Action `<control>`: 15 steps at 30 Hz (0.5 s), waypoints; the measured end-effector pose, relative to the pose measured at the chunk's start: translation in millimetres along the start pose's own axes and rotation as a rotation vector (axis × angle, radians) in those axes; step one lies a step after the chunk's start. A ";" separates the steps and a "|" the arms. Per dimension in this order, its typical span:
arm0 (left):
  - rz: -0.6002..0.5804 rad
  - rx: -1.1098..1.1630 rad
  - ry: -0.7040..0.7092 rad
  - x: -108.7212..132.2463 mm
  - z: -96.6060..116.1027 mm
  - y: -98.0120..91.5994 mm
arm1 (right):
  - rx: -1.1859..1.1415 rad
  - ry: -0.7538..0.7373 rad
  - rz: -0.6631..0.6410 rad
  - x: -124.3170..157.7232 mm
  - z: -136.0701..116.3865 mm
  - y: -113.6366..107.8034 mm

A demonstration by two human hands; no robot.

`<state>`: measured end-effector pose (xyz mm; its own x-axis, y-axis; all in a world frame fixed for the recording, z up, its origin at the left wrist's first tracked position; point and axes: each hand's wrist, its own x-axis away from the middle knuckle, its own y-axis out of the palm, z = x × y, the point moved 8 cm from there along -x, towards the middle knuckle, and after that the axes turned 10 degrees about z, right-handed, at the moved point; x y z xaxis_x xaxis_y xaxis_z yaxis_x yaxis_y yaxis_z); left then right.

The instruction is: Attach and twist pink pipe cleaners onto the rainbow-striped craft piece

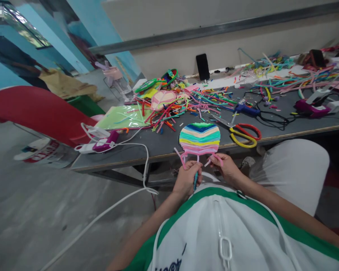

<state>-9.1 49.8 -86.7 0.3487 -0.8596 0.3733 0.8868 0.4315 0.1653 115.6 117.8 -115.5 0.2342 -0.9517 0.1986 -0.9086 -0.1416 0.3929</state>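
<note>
A round, striped piece made of pipe cleaners [199, 138] in blue, green, yellow and pink bands is held upright just off the near table edge. My left hand [187, 178] grips its teal stem and the pink ends at the bottom. My right hand [225, 168] pinches a loose pink end at its lower right. Both hands sit close together above my lap.
The grey table [285, 128] carries many loose pipe cleaners [186, 103], red-and-yellow scissors [241, 134], a blue glue gun [246, 110], a purple glue gun [101, 143] with a white cable, and a black phone [202, 66]. A red chair [36, 111] stands left.
</note>
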 end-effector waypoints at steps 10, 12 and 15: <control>-0.054 0.008 0.033 0.9 0.0 2.2 | -0.016 -0.040 0.092 -0.5 1.7 -0.4; -0.049 0.023 0.028 -0.1 -0.3 0.9 | -0.008 -0.025 0.072 0.2 2.5 0.4; -0.061 0.025 0.029 -2.4 -1.3 -2.0 | -0.037 0.057 -0.022 5.1 5.9 6.1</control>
<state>-11.3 50.6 -89.1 0.3030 -0.8920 0.3356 0.8990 0.3844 0.2100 109.2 110.5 -117.3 0.2738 -0.9313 0.2401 -0.8900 -0.1508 0.4302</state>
